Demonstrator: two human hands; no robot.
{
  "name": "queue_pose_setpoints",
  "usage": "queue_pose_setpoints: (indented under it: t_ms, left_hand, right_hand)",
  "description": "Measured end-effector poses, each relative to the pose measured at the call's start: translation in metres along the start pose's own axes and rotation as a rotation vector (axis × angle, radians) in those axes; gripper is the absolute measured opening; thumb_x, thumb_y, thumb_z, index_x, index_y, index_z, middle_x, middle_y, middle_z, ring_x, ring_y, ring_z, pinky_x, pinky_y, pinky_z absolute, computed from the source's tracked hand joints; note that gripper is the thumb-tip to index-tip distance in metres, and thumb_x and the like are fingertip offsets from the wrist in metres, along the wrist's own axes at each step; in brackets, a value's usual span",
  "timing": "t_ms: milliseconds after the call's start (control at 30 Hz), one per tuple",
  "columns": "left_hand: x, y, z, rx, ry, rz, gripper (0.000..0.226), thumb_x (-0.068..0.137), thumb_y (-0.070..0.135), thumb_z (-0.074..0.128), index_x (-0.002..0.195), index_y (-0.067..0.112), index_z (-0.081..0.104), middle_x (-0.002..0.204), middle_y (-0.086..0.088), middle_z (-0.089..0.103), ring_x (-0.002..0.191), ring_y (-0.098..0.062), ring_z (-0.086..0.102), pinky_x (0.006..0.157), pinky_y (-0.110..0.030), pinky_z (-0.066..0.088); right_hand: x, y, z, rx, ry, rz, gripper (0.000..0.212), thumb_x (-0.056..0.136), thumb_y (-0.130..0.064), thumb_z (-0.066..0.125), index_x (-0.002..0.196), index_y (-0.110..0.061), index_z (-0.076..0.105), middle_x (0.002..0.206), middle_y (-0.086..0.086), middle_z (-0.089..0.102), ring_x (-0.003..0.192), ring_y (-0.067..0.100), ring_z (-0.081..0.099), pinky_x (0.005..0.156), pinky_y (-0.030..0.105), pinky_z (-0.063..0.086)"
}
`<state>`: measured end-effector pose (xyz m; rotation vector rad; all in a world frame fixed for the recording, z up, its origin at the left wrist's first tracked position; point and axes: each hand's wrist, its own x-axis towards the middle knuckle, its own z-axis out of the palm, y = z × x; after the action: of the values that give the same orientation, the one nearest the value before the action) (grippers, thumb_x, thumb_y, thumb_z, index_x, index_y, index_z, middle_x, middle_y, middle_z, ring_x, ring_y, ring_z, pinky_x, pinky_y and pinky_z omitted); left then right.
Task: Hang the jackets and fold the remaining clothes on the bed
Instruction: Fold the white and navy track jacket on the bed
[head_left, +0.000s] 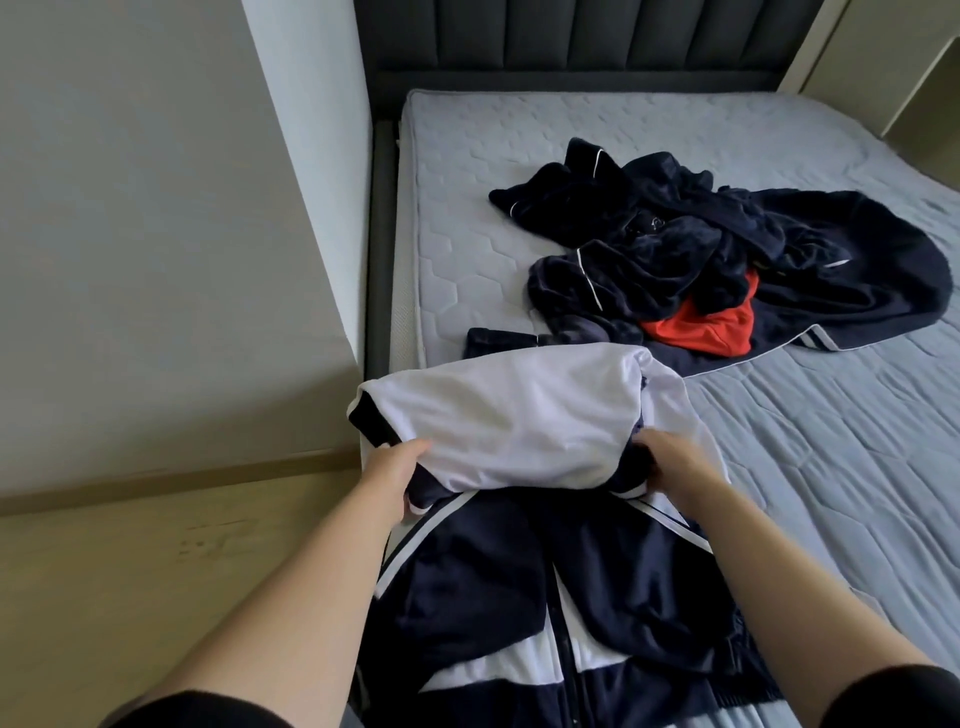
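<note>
2 hands hold a jacket (498, 421), lower centre.
The left hand (396, 474) and right hand (676, 466) grip its top edge; clothes pile (691, 244) on the bed (519, 130), upper right.

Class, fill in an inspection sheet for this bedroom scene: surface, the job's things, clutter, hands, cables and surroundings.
Surface: bare quilted mattress, no sheet.
Job's things: navy-and-white jacket, zip front, at the near edge; unfolded heap of dark navy clothes mid-bed, with a red garment showing in it; no hanger seen.
Clutter: nothing seen.
Hands: left hand and right hand both grip the jacket's upper part.
Cables: nothing seen.
Surroundings: dark padded headboard; pale wall on the left; wooden floor.
</note>
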<state>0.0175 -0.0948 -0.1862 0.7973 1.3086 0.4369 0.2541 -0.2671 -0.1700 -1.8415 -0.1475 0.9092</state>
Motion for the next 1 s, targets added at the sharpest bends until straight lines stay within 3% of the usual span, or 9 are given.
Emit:
queue_pose_setpoints:
  t_ms: [133, 233, 300, 367, 467, 567, 667, 900, 1000]
  left_hand:
    - [-0.004, -0.002, 0.005, 0.056, -0.025, 0.046, 0.032, 0.085, 0.005, 0.065, 0.115, 0.007, 0.054, 0.100, -0.010, 0.063, 0.086, -0.028, 0.060, 0.068, -0.035, 0.050]
    - [-0.003, -0.011, -0.001, 0.066, -0.059, 0.028, 0.033, 0.084, -0.002, 0.064, 0.115, 0.004, 0.055, 0.094, -0.009, 0.064, 0.084, -0.028, 0.062, 0.075, -0.038, 0.051]
    - [0.000, -0.015, -0.005, -0.015, -0.096, -0.001, 0.035, 0.084, 0.001, 0.064, 0.118, 0.006, 0.055, 0.099, -0.010, 0.066, 0.088, -0.029, 0.064, 0.075, -0.038, 0.052]
    - [0.004, -0.011, -0.005, -0.159, -0.096, -0.007, 0.032, 0.087, 0.015, 0.064, 0.118, 0.012, 0.057, 0.105, -0.009, 0.066, 0.095, -0.028, 0.063, 0.082, -0.039, 0.051]
    - [0.015, 0.004, -0.002, -0.262, -0.021, 0.065, 0.039, 0.087, 0.032, 0.064, 0.121, 0.014, 0.057, 0.111, -0.006, 0.065, 0.102, -0.026, 0.061, 0.097, -0.042, 0.046]
    - [0.023, 0.018, 0.002, -0.335, 0.043, 0.046, 0.042, 0.083, 0.044, 0.066, 0.114, 0.018, 0.059, 0.105, -0.002, 0.066, 0.095, -0.023, 0.063, 0.092, -0.039, 0.049]
    - [0.029, 0.024, 0.006, -0.352, 0.089, -0.003, 0.042, 0.082, 0.046, 0.066, 0.111, 0.017, 0.058, 0.100, -0.002, 0.064, 0.089, -0.022, 0.062, 0.083, -0.035, 0.049]
    - [0.042, 0.026, 0.002, -0.218, 0.263, 0.022, 0.038, 0.093, 0.031, 0.054, 0.122, 0.006, 0.054, 0.101, -0.008, 0.056, 0.089, -0.026, 0.054, 0.077, -0.031, 0.042]
    - [0.040, 0.028, 0.001, 0.027, 0.458, 0.239, 0.025, 0.090, 0.010, 0.050, 0.114, 0.005, 0.058, 0.109, -0.013, 0.061, 0.099, -0.031, 0.057, 0.078, -0.030, 0.040]
  right_hand:
    - [0.007, -0.021, 0.009, 0.189, -0.061, -0.059, 0.011, 0.091, -0.022, 0.058, 0.090, -0.012, 0.061, 0.083, 0.004, 0.068, 0.078, 0.020, 0.063, 0.077, 0.035, 0.048]
    - [0.019, -0.023, 0.012, 0.333, -0.094, 0.049, 0.025, 0.094, -0.009, 0.052, 0.117, -0.003, 0.056, 0.115, 0.014, 0.060, 0.110, 0.028, 0.056, 0.095, 0.037, 0.044]
    - [0.026, -0.023, 0.007, 0.369, -0.047, 0.100, 0.022, 0.092, -0.004, 0.050, 0.113, -0.004, 0.057, 0.106, 0.013, 0.060, 0.101, 0.026, 0.057, 0.091, 0.034, 0.045]
    - [0.032, -0.022, 0.003, 0.326, -0.006, 0.135, 0.007, 0.087, -0.007, 0.050, 0.086, -0.011, 0.056, 0.075, 0.006, 0.053, 0.065, 0.017, 0.052, 0.062, 0.025, 0.043]
    - [0.038, -0.029, 0.004, 0.256, -0.009, 0.065, 0.023, 0.083, -0.029, 0.056, 0.064, -0.017, 0.050, 0.050, -0.005, 0.044, 0.040, 0.009, 0.039, 0.041, 0.019, 0.033]
    - [0.046, -0.042, 0.012, 0.239, -0.063, -0.108, 0.026, 0.084, -0.040, 0.062, 0.095, -0.017, 0.067, 0.083, 0.001, 0.070, 0.074, 0.018, 0.068, 0.066, 0.031, 0.055]
    - [0.060, -0.050, 0.021, 0.210, 0.060, -0.066, 0.038, 0.075, -0.040, 0.071, 0.107, -0.021, 0.066, 0.103, 0.006, 0.070, 0.094, 0.024, 0.068, 0.089, 0.043, 0.053]
    - [0.085, -0.056, 0.025, 0.192, 0.286, -0.041, 0.030, 0.089, -0.034, 0.059, 0.104, -0.008, 0.058, 0.093, 0.004, 0.061, 0.095, 0.026, 0.060, 0.091, 0.038, 0.049]
    - [0.077, -0.055, 0.030, -0.093, 0.399, -0.093, 0.018, 0.093, -0.029, 0.048, 0.093, -0.012, 0.055, 0.073, 0.001, 0.052, 0.085, 0.024, 0.051, 0.076, 0.033, 0.040]
